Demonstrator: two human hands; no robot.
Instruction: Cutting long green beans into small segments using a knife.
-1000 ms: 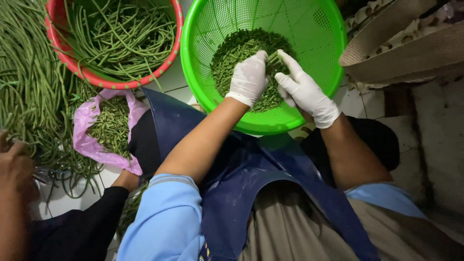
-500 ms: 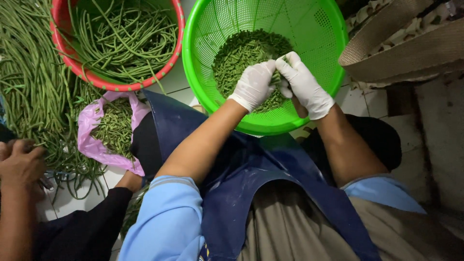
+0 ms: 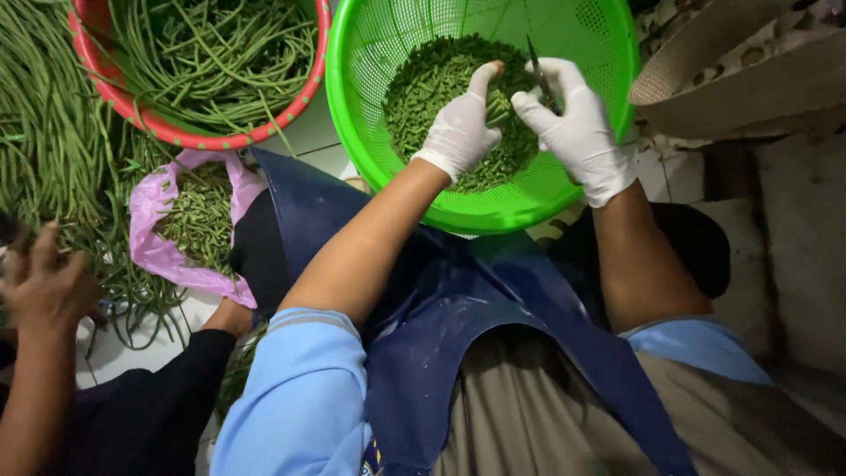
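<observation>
A bright green colander (image 3: 582, 35) stands in front of me with a heap of chopped green bean pieces (image 3: 432, 79) in it. Both my hands wear white gloves and hover over that heap. My left hand (image 3: 460, 128) is curled, thumb up, around a few green beans that are mostly hidden by the glove. My right hand (image 3: 573, 123) is close beside it, gripping a thin dark knife (image 3: 535, 60) whose blade points up and away. A dark blue apron (image 3: 458, 308) covers my lap.
A red basket (image 3: 189, 137) of long green beans sits at the upper left, with more long beans (image 3: 44, 132) piled beside it. A pink plastic bag (image 3: 150, 251) holds cut beans. Another person's hand (image 3: 44, 291) and black sleeve are at the lower left. A woven tray (image 3: 731, 79) lies at the upper right.
My two hands have drawn closer together over the heap, and the knife blade now shows above my right hand. The other person's hand at the left has shifted and lifted.
</observation>
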